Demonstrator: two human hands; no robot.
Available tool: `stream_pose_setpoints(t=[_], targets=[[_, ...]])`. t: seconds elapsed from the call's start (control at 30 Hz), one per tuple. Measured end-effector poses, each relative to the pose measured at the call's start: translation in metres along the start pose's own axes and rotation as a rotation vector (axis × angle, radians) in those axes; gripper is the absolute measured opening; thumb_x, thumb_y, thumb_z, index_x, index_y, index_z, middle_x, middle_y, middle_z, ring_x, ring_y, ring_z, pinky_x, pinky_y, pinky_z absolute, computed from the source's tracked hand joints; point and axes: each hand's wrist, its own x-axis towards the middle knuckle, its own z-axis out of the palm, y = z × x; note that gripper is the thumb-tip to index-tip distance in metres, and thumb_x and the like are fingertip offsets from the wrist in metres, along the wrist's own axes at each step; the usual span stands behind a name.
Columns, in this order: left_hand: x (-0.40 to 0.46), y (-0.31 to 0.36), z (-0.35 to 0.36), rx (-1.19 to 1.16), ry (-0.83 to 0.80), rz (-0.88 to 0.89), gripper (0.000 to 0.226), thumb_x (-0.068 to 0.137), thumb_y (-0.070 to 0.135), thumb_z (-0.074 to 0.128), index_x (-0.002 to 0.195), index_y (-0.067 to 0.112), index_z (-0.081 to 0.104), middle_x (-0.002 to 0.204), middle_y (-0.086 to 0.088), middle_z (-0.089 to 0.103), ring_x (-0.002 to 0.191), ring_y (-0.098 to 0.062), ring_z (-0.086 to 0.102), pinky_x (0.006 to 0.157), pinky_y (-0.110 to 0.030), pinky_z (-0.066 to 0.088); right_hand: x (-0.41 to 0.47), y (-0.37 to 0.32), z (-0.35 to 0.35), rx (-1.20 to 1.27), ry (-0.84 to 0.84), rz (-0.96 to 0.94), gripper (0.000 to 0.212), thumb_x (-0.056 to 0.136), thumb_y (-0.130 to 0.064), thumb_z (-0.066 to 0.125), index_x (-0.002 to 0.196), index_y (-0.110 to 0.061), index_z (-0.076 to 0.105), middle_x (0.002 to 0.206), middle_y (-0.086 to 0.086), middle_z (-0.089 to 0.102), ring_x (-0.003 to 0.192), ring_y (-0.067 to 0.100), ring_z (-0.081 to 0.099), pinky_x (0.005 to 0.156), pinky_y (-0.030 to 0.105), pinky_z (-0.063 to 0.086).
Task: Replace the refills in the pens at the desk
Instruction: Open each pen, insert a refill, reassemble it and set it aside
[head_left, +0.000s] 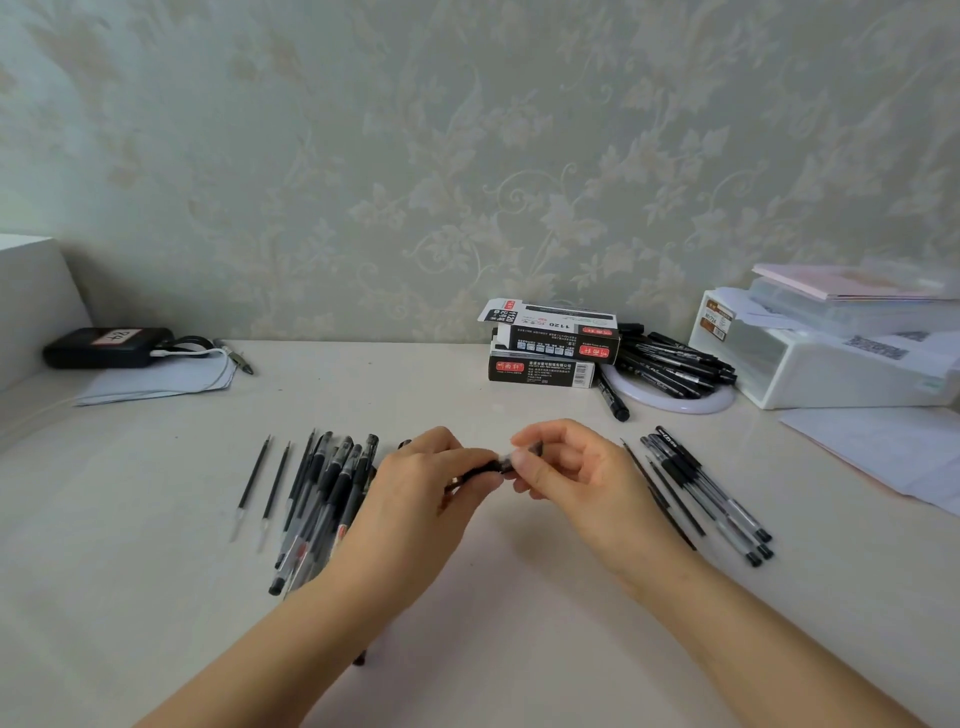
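Both hands meet over the middle of the pale desk (156, 597) on one black pen (500, 462). My left hand (421, 499) grips its barrel, and my right hand (566, 467) pinches the other end between thumb and fingertips. Most of the pen is hidden by the fingers. A pile of black gel pens (324, 499) lies left of my left hand. Two loose refills (262, 486) rest further left. To the right of my right hand lie a few more pens (722, 499) and thin refills (662, 499).
Two stacked black pen boxes (550, 345) stand at the back by the wall, next to a heap of black markers (675, 364) on a white ring. A white storage box (831, 364) and papers (883, 447) fill the right. A black pouch (106, 347) and folded paper sit back left.
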Motion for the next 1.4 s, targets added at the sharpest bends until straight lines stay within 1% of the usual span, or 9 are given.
stream_pose_setpoints(t=[0.2, 0.37, 0.43, 0.53, 0.73, 0.83, 1.03, 1.2, 1.4], targets=[[-0.004, 0.005, 0.006, -0.245, -0.135, -0.006, 0.043, 0.098, 0.007, 0.046, 0.139, 0.020, 0.050, 0.108, 0.009, 0.044, 0.096, 0.004, 0.051, 0.080, -0.006, 0.039, -0.005, 0.005, 0.011, 0.157, -0.028, 0.141, 0.023, 0.092, -0.020, 0.066, 0.105, -0.001, 0.064, 0.098, 0.016, 0.073, 0.090, 0.021, 0.071, 0.076, 0.021, 0.054], [-0.005, 0.000, 0.004, -0.147, -0.119, 0.019, 0.045, 0.094, 0.034, 0.056, 0.138, 0.032, 0.049, 0.109, 0.018, 0.042, 0.100, 0.002, 0.051, 0.079, -0.009, 0.042, 0.004, -0.003, -0.002, 0.277, 0.081, 0.180, 0.013, 0.097, -0.015, 0.057, 0.100, -0.006, 0.065, 0.083, 0.007, 0.070, 0.076, 0.017, 0.067, 0.067, 0.024, 0.054], [-0.005, -0.006, 0.001, 0.025, -0.057, -0.002, 0.035, 0.093, 0.039, 0.056, 0.127, 0.033, 0.058, 0.104, 0.019, 0.044, 0.090, 0.006, 0.052, 0.074, -0.015, 0.042, 0.011, -0.012, -0.020, 0.122, 0.211, 0.103, 0.010, 0.098, -0.012, 0.055, 0.096, -0.007, 0.063, 0.077, 0.005, 0.064, 0.071, 0.016, 0.062, 0.064, 0.024, 0.054], [-0.003, -0.015, -0.003, 0.163, -0.025, -0.111, 0.022, 0.092, 0.030, 0.060, 0.113, 0.028, 0.068, 0.097, 0.015, 0.047, 0.076, 0.002, 0.050, 0.070, -0.023, 0.044, 0.020, -0.024, -0.058, -0.398, 0.385, 0.015, 0.018, 0.101, -0.027, 0.049, 0.099, -0.010, 0.055, 0.084, 0.002, 0.063, 0.076, 0.018, 0.063, 0.068, 0.032, 0.055], [-0.005, -0.023, -0.008, 0.374, -0.052, -0.302, 0.031, 0.088, 0.037, 0.061, 0.117, 0.025, 0.060, 0.101, 0.007, 0.048, 0.098, -0.018, 0.054, 0.071, -0.028, 0.044, 0.020, -0.021, -0.114, -0.799, 0.544, 0.002, 0.017, 0.099, -0.026, 0.054, 0.097, -0.012, 0.063, 0.082, -0.002, 0.064, 0.076, 0.018, 0.062, 0.065, 0.029, 0.049], [-0.005, -0.022, -0.008, 0.443, -0.093, -0.355, 0.039, 0.088, 0.042, 0.060, 0.121, 0.023, 0.055, 0.106, 0.004, 0.048, 0.101, -0.019, 0.052, 0.075, -0.029, 0.047, 0.018, -0.010, -0.125, -1.048, 0.540, 0.017, 0.017, 0.096, -0.019, 0.058, 0.091, -0.006, 0.069, 0.081, 0.008, 0.068, 0.076, 0.028, 0.062, 0.067, 0.033, 0.049], [-0.006, -0.017, -0.008, 0.436, -0.115, -0.346, 0.020, 0.091, 0.035, 0.055, 0.106, 0.022, 0.057, 0.098, 0.005, 0.045, 0.090, -0.017, 0.051, 0.070, -0.031, 0.050, 0.016, 0.013, -0.128, -1.172, 0.446, 0.150, 0.026, 0.095, -0.017, 0.059, 0.080, 0.000, 0.070, 0.074, 0.015, 0.067, 0.073, 0.034, 0.061, 0.067, 0.040, 0.054], [-0.006, -0.017, -0.005, 0.427, -0.122, -0.373, 0.015, 0.091, 0.034, 0.051, 0.098, 0.022, 0.056, 0.096, 0.005, 0.044, 0.086, -0.016, 0.050, 0.065, -0.029, 0.047, 0.019, 0.018, -0.125, -1.203, 0.451, 0.157, 0.045, 0.098, -0.021, 0.054, 0.055, -0.008, 0.050, 0.063, 0.012, 0.051, 0.056, 0.026, 0.044, 0.049, 0.029, 0.033], [-0.006, -0.017, -0.001, 0.369, -0.105, -0.367, 0.014, 0.090, 0.031, 0.052, 0.088, 0.017, 0.053, 0.091, 0.004, 0.041, 0.082, -0.017, 0.045, 0.065, -0.027, 0.040, 0.017, 0.012, -0.117, -1.265, 0.449, 0.136, 0.030, 0.097, -0.033, 0.055, 0.099, -0.009, 0.073, 0.106, 0.015, 0.063, 0.093, 0.034, 0.059, 0.077, 0.041, 0.053]])
